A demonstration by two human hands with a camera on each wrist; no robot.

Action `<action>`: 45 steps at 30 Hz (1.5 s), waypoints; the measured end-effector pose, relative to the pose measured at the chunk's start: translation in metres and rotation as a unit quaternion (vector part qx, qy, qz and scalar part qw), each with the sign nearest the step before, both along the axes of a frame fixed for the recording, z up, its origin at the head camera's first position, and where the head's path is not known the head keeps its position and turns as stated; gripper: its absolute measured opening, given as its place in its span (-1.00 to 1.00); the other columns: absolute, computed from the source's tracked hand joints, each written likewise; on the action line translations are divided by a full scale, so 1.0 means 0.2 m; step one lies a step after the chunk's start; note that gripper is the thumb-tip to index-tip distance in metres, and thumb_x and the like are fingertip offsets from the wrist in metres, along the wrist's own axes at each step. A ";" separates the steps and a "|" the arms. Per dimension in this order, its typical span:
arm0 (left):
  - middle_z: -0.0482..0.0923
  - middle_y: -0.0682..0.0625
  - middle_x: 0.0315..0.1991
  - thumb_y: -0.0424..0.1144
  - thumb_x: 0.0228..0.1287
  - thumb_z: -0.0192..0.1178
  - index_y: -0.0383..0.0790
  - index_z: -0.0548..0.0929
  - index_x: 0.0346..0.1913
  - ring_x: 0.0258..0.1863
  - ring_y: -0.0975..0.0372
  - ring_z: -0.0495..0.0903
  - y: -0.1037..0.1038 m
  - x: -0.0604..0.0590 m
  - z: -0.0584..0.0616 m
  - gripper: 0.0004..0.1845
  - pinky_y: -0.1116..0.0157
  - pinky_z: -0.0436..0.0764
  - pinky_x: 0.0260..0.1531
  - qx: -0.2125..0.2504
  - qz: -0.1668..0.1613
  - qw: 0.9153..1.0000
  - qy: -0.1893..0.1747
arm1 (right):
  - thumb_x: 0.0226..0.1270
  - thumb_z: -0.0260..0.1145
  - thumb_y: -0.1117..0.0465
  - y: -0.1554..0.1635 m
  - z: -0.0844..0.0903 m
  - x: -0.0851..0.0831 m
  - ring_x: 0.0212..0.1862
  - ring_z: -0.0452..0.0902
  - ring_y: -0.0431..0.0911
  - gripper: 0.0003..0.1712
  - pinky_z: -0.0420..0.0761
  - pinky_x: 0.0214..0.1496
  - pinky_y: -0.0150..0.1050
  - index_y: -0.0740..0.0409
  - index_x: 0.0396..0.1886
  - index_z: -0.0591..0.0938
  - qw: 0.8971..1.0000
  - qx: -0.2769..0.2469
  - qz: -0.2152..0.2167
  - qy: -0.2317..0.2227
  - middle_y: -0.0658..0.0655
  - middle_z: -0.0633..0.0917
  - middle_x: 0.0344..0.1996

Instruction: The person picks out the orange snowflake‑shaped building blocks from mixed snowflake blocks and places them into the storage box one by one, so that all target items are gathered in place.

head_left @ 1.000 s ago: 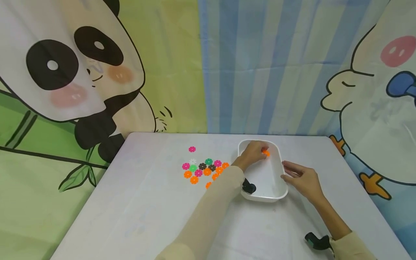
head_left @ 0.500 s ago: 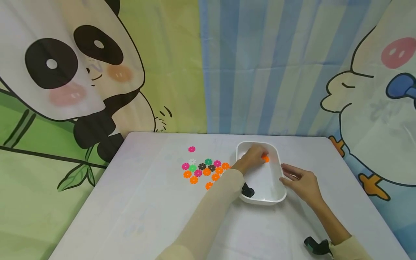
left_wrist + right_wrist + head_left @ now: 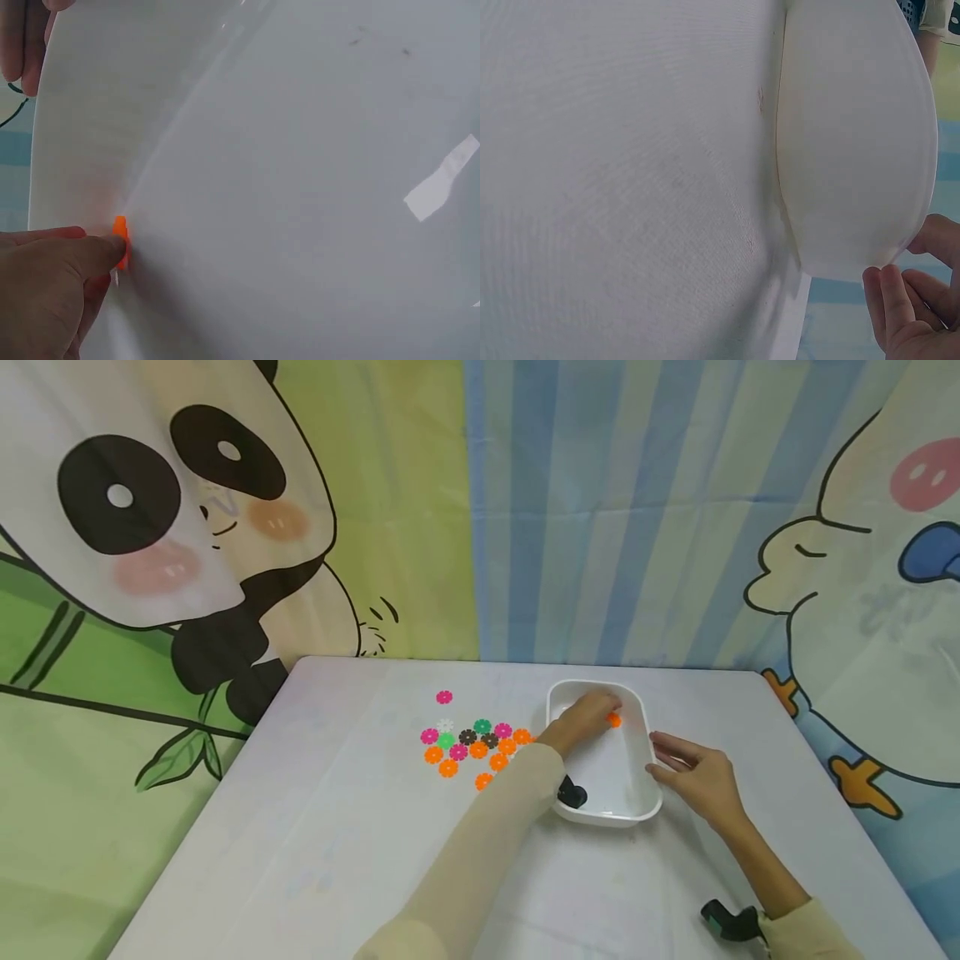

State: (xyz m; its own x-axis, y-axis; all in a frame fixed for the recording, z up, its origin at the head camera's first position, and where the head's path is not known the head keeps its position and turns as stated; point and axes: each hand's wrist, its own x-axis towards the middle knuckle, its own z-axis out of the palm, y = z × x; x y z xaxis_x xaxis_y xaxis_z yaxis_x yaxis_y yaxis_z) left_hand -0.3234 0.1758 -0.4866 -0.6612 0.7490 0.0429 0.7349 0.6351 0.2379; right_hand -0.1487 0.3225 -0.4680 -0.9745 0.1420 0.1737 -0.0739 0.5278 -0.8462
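In the head view, my left hand (image 3: 585, 720) reaches into a white plastic tray (image 3: 609, 819). Thumb and fingers pinch an orange flower-shaped disc (image 3: 613, 720); in the left wrist view that disc (image 3: 120, 241) stands on edge beside the tray wall. My right hand (image 3: 697, 777) holds the tray's right side, thumb at the rim and fingers against the outer wall. Up close in the right wrist view, the right hand (image 3: 919, 307) is at one end of the tray's wall (image 3: 855, 150). The left palm is hidden in the head view.
Left of the tray lie several flower-shaped discs in orange, pink (image 3: 458, 752), green (image 3: 482, 727), black (image 3: 468, 737) and white; one pink disc (image 3: 444, 697) sits farther back. Black wrist devices (image 3: 572, 793) hang at both wrists. A printed curtain (image 3: 562, 510) borders the table's back edge.
My left hand stays inside the tray with the orange disc, shifting only slightly. The right hand keeps its place at the tray's side. The head view has tilted a little.
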 end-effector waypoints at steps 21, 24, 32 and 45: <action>0.58 -0.14 0.08 -0.43 0.33 0.20 -0.39 0.57 0.16 0.08 0.15 0.57 -0.42 -0.16 0.33 -0.65 0.49 0.47 0.07 0.241 -0.028 0.962 -0.127 | 0.18 0.48 0.11 0.03 0.00 0.01 0.15 0.53 0.15 -0.32 0.53 -0.09 -0.48 0.31 0.25 0.53 0.999 0.040 -0.005 -0.022 0.29 0.55 0.20; 0.58 -0.19 0.04 -0.47 0.30 0.21 -0.44 0.57 0.11 0.06 0.10 0.58 -0.53 -0.18 0.30 -0.67 0.44 0.49 0.08 0.250 -0.031 0.961 -0.110 | 0.18 0.48 0.12 0.03 0.00 0.02 0.15 0.54 0.16 -0.33 0.53 -0.09 -0.48 0.32 0.24 0.53 0.999 0.042 -0.004 -0.018 0.29 0.56 0.19; 0.62 -0.13 0.01 -0.44 0.25 0.28 -0.40 0.61 0.09 0.01 0.14 0.61 -0.71 -0.13 0.16 -0.66 0.43 0.54 0.01 0.194 -0.036 0.975 -0.103 | 0.17 0.49 0.13 0.05 0.00 0.02 0.12 0.56 0.12 -0.33 0.54 -0.12 -0.51 0.33 0.23 0.54 0.999 0.046 -0.004 -0.010 0.30 0.56 0.18; 0.68 0.06 -0.07 -0.27 0.14 0.43 -0.23 0.71 0.03 -0.14 0.36 0.62 -0.78 -0.04 0.01 -0.63 0.53 0.54 -0.11 0.089 -0.102 0.976 -0.169 | 0.17 0.49 0.12 0.02 0.00 0.02 0.09 0.60 -0.04 -0.33 0.54 -0.12 -0.52 0.34 0.23 0.54 0.999 0.038 -0.002 -0.009 0.31 0.56 0.18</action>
